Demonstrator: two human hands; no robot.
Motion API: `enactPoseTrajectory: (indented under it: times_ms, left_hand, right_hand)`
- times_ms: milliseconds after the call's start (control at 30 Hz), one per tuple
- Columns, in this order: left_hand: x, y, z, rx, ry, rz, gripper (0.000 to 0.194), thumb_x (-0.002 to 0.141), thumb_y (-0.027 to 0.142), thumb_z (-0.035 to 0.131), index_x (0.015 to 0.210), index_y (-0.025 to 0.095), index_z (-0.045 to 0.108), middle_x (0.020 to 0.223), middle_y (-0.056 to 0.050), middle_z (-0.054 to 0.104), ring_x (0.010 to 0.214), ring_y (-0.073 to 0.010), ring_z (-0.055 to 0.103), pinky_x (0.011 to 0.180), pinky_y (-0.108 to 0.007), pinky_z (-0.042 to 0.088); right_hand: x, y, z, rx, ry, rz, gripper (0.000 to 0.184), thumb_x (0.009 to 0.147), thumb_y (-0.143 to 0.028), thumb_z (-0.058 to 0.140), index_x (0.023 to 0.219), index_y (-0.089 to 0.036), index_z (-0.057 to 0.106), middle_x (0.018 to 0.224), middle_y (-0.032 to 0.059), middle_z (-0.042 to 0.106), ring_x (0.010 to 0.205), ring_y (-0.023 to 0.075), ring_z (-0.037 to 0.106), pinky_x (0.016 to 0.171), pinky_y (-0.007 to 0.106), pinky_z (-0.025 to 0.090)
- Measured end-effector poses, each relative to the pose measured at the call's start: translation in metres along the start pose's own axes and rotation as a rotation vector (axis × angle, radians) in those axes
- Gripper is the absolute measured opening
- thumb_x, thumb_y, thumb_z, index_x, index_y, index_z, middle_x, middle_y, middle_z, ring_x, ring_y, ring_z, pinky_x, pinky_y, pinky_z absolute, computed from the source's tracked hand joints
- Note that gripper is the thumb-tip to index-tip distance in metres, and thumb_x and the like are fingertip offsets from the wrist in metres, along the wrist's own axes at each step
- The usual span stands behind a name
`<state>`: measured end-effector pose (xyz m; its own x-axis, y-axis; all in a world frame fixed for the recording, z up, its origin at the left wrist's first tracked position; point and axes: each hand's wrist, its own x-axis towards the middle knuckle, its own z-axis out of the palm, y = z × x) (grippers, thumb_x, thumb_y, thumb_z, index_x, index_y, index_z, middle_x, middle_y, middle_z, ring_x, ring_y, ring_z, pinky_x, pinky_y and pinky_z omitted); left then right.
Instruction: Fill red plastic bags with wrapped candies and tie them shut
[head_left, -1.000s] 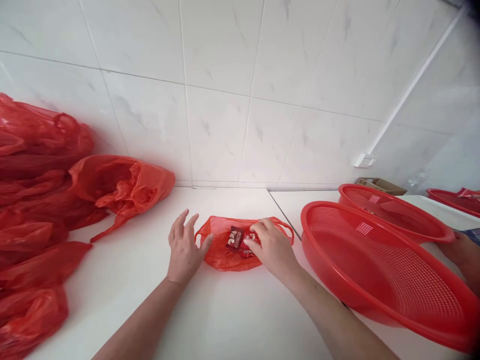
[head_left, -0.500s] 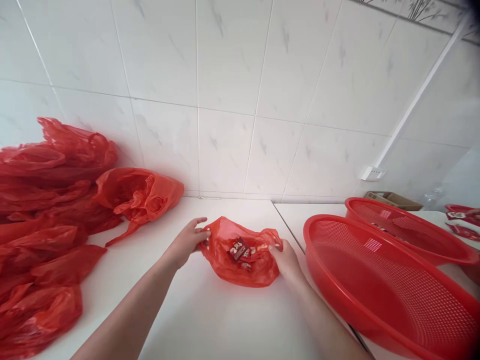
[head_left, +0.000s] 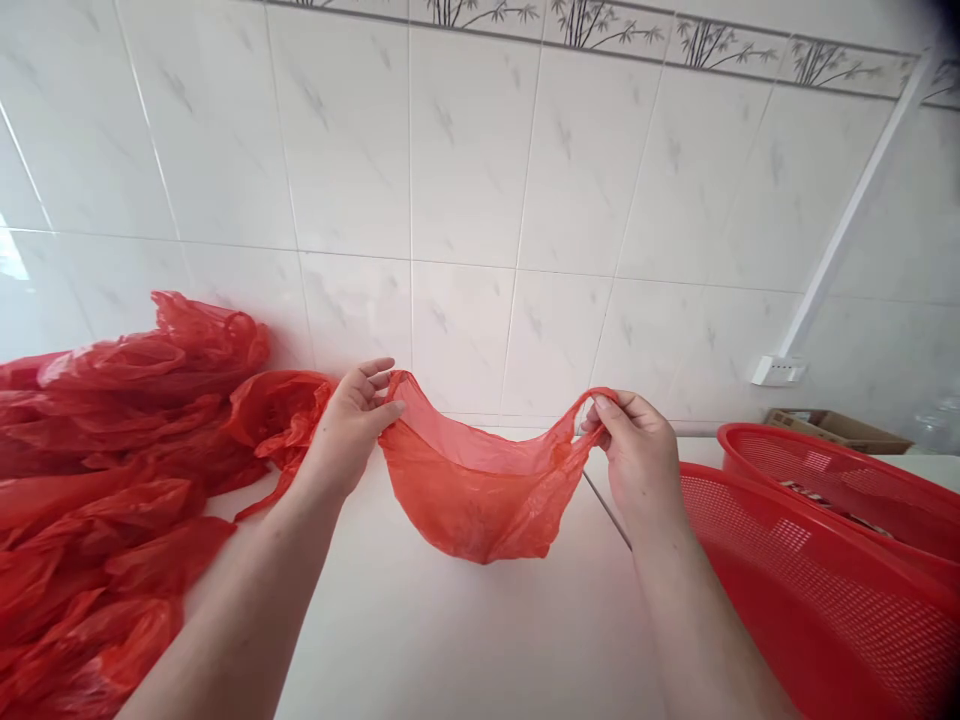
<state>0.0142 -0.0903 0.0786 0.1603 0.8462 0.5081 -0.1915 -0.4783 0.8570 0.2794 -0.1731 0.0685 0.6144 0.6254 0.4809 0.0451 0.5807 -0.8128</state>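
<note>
Between my hands a thin red plastic bag (head_left: 472,500) hangs, its mouth stretched wide and its bottom sagging in the middle. My left hand (head_left: 358,415) pinches the bag's left top corner between thumb and fingers. On the other side, my right hand (head_left: 636,432) is closed on the right handle loop. A darker patch shows faintly through the bag's lower part, but its contents are hidden by the front side. Below it lies the white table (head_left: 465,640).
Many crumpled red plastic bags (head_left: 97,480) are heaped at the left. One bunched bag (head_left: 281,415) sits beside the heap, partly behind my left hand. Two red perforated baskets (head_left: 795,570) stand at the right, with a cardboard box (head_left: 840,430) behind. A white tiled wall (head_left: 465,180) closes the back.
Both hands have risen and moved apart, lifting the bag and stretching its mouth. The small dark red packets seen inside before are now out of sight. The view has tilted up.
</note>
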Motion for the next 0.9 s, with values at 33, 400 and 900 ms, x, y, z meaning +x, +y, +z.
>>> enactPoseTrajectory:
  times_ms: [33, 400, 900]
  left_hand:
    - [-0.002, 0.002, 0.0, 0.004, -0.004, 0.019, 0.053, 0.075, 0.024, 0.064, 0.125, 0.023, 0.047, 0.126, -0.009, 0.053, 0.088, -0.0149, 0.062, 0.067, -0.027, 0.053]
    - [-0.017, 0.006, 0.027, 0.516, -0.019, 0.168, 0.039, 0.08, 0.026, 0.059, 0.119, 0.029, 0.056, 0.105, -0.002, 0.067, 0.097, -0.0204, 0.061, 0.079, -0.034, 0.051]
    - [-0.019, -0.034, 0.032, 0.114, -0.004, 0.181, 0.079, 0.062, 0.056, 0.074, 0.129, 0.03, 0.04, 0.13, -0.008, 0.048, 0.116, -0.0263, 0.049, 0.087, -0.035, 0.049]
  right_hand:
    - [0.0, -0.001, 0.002, -0.003, 0.023, -0.006, 0.02, 0.071, -0.034, 0.069, 0.08, -0.017, 0.065, 0.07, 0.0001, 0.06, 0.066, 0.0119, 0.057, 0.057, 0.023, 0.044]
    - [0.003, 0.049, -0.001, 0.212, 0.109, 0.137, 0.051, 0.074, -0.04, 0.068, 0.121, -0.025, 0.059, 0.113, 0.0065, 0.066, 0.109, 0.0212, 0.059, 0.082, 0.031, 0.052]
    - [0.001, 0.052, 0.004, 0.4, -0.04, 0.253, 0.056, 0.075, -0.026, 0.066, 0.128, -0.035, 0.052, 0.067, -0.0063, 0.048, 0.049, 0.0053, 0.035, 0.05, 0.019, 0.04]
